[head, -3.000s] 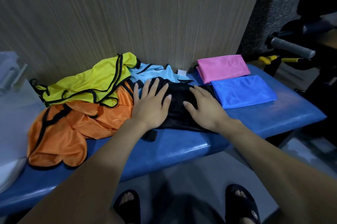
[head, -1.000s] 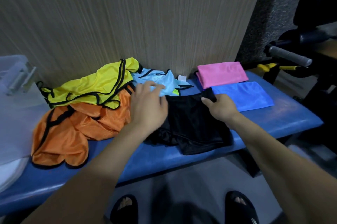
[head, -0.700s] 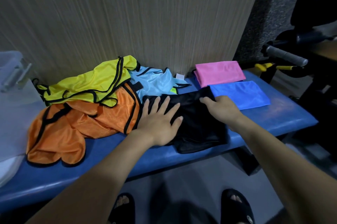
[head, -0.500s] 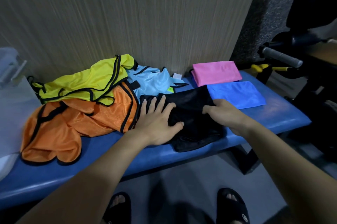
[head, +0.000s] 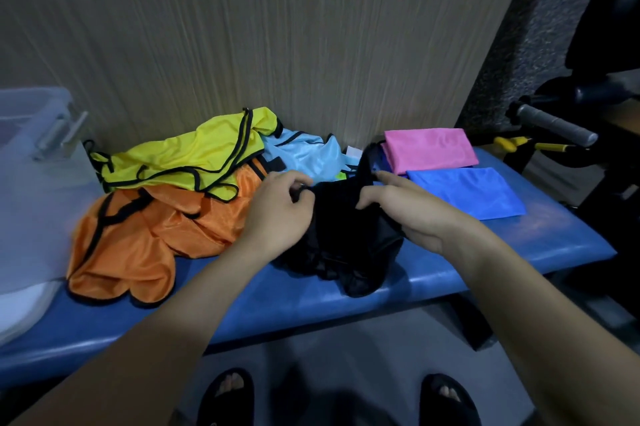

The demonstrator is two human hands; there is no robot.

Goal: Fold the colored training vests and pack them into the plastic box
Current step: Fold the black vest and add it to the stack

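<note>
While bunched at the tabletop's (head: 519, 245) front edge, black vest (head: 341, 235) in my curled fingers, left hand (head: 277, 214) and right hand (head: 408, 207) pinching.

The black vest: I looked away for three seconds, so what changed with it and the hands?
Both hands lay flat on the black vest then; now the left hand and right hand pinch its top edge and lift it, so it hangs bunched. The yellow vest, orange vest, pink vest and blue vest stayed put.
</note>
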